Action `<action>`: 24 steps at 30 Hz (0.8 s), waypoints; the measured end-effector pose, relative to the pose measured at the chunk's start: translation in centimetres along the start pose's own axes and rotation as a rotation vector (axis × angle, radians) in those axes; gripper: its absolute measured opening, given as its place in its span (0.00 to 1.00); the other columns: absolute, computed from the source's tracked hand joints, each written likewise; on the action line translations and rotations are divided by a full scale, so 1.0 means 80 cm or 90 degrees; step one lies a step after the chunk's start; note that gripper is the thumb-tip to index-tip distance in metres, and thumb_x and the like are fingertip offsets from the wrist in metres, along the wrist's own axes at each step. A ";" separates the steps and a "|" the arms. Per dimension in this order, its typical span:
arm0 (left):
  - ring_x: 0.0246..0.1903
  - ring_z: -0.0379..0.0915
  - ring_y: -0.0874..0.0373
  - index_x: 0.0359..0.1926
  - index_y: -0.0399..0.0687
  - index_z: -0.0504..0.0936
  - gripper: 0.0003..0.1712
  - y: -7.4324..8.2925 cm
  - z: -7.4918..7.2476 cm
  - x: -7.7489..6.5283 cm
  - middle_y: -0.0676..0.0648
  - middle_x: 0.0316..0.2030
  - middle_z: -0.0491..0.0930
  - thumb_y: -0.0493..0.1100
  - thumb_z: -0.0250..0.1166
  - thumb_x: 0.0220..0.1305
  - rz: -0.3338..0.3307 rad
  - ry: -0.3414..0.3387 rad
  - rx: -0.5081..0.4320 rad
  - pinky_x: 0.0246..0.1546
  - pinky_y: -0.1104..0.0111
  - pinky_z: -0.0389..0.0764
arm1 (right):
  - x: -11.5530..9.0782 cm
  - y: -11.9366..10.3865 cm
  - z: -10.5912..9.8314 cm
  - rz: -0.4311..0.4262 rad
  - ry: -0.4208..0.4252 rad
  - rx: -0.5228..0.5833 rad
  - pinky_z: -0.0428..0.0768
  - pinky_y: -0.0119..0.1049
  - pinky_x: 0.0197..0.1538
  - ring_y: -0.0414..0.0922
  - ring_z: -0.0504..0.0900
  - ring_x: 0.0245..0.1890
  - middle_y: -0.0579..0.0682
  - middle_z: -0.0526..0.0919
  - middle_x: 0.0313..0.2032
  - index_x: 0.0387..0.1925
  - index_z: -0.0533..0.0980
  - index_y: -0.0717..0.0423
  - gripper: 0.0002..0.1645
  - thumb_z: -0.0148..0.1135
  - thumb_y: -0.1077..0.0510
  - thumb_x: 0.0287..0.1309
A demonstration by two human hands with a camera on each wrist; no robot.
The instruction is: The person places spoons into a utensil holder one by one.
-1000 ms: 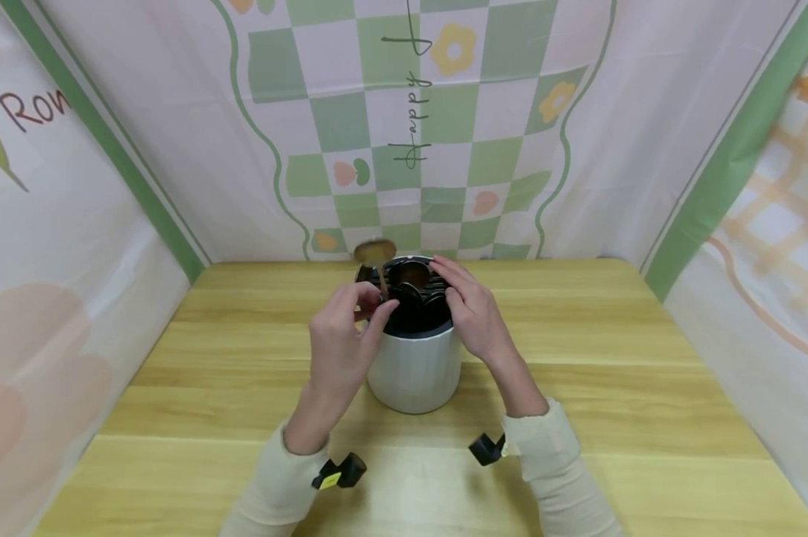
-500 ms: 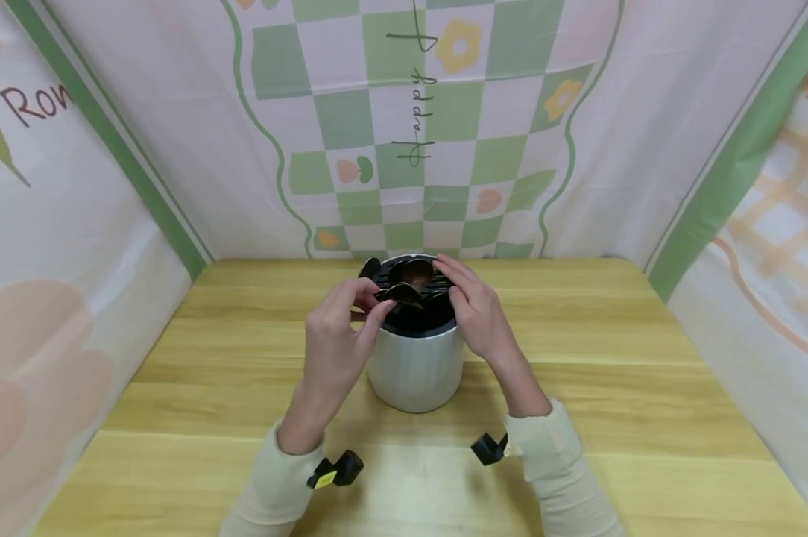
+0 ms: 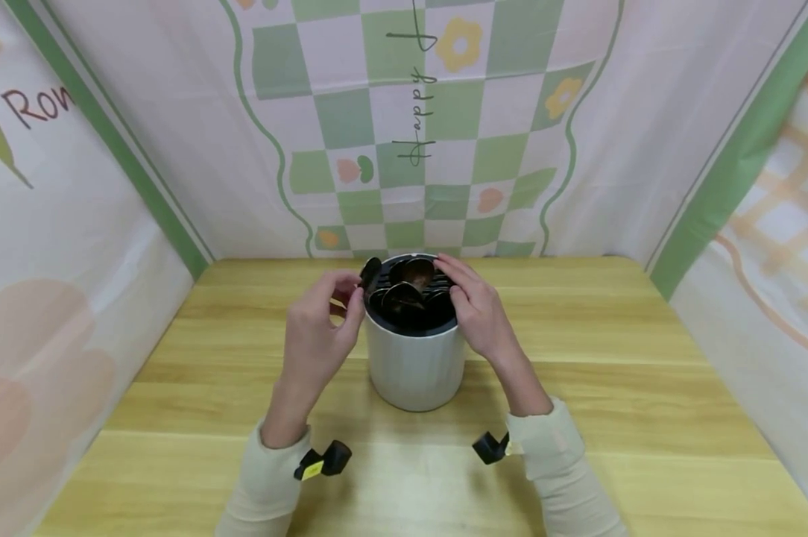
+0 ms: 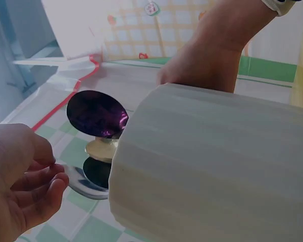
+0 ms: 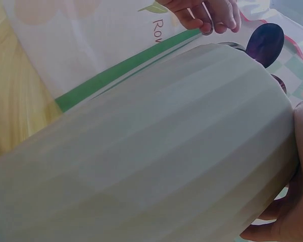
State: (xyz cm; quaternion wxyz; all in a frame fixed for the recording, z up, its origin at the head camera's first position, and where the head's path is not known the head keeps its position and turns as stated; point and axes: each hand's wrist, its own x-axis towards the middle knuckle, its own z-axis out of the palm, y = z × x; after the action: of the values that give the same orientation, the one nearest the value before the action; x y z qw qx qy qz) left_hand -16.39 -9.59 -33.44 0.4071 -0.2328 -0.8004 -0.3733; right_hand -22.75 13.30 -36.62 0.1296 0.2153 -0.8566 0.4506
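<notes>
A white ribbed utensil holder [image 3: 414, 373] with a dark inside stands upright on the table. Several spoons rest in it bowl-up: one spoon [image 3: 402, 297] at the front, a dark spoon [image 3: 370, 270] at the left rim, and a brownish spoon [image 3: 414, 272] behind. My left hand [image 3: 320, 317] is beside the left rim, thumb and fingers bent, tips slightly apart. In the left wrist view its fingertips overlap the edge of a silver spoon [image 4: 83, 184]; I see no firm pinch. My right hand [image 3: 474, 309] rests with extended fingers against the holder's right rim, steadying it.
The wooden table [image 3: 612, 418] reaches the printed cloth wall [image 3: 484, 164] just behind the holder. Cloth also closes off the left and right sides. A black wrist camera [image 3: 490, 447] sits at each sleeve.
The spoon that my left hand held above the holder has been turned and lowered into its front, then let go. My left hand has moved left to the rim; the right hand stays put.
</notes>
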 end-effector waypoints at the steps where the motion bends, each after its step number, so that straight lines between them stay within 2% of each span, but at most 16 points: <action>1: 0.27 0.81 0.53 0.40 0.33 0.80 0.06 -0.002 0.000 0.000 0.41 0.28 0.84 0.30 0.64 0.62 -0.004 0.003 0.001 0.24 0.68 0.85 | 0.000 0.000 -0.001 0.001 0.000 0.001 0.60 0.52 0.77 0.49 0.62 0.75 0.50 0.68 0.72 0.68 0.70 0.54 0.29 0.40 0.62 0.69; 6: 0.28 0.82 0.52 0.38 0.33 0.81 0.04 -0.020 0.012 0.001 0.40 0.30 0.84 0.29 0.62 0.62 -0.059 0.016 -0.010 0.27 0.66 0.86 | -0.001 0.001 -0.003 0.005 0.000 -0.004 0.60 0.52 0.77 0.50 0.62 0.75 0.50 0.67 0.72 0.69 0.70 0.54 0.29 0.40 0.63 0.69; 12: 0.39 0.82 0.50 0.40 0.35 0.82 0.07 -0.042 0.036 -0.001 0.40 0.37 0.84 0.29 0.60 0.64 -0.129 -0.003 -0.051 0.33 0.65 0.88 | -0.006 0.005 -0.004 0.010 0.003 -0.006 0.60 0.52 0.77 0.50 0.62 0.75 0.49 0.67 0.73 0.69 0.70 0.54 0.29 0.40 0.63 0.69; 19: 0.45 0.82 0.48 0.45 0.35 0.82 0.10 -0.049 0.039 0.000 0.39 0.42 0.84 0.30 0.57 0.67 -0.155 -0.034 -0.057 0.39 0.60 0.89 | -0.004 0.005 -0.007 0.005 0.004 -0.011 0.61 0.52 0.76 0.50 0.63 0.74 0.51 0.67 0.72 0.69 0.70 0.54 0.29 0.40 0.62 0.70; 24: 0.48 0.81 0.47 0.49 0.35 0.80 0.11 -0.063 0.041 -0.001 0.38 0.45 0.83 0.31 0.59 0.67 -0.192 -0.071 -0.044 0.47 0.59 0.87 | -0.001 0.010 -0.016 -0.006 -0.012 -0.020 0.57 0.52 0.78 0.52 0.58 0.76 0.53 0.63 0.75 0.73 0.64 0.56 0.28 0.39 0.57 0.75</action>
State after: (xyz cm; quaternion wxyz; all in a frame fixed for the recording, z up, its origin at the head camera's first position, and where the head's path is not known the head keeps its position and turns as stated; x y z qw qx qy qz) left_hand -21.30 -10.11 -36.86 0.2935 -0.1444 -0.8342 -0.4440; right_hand -23.05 14.80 -36.50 0.1269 0.2215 -0.8637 0.4345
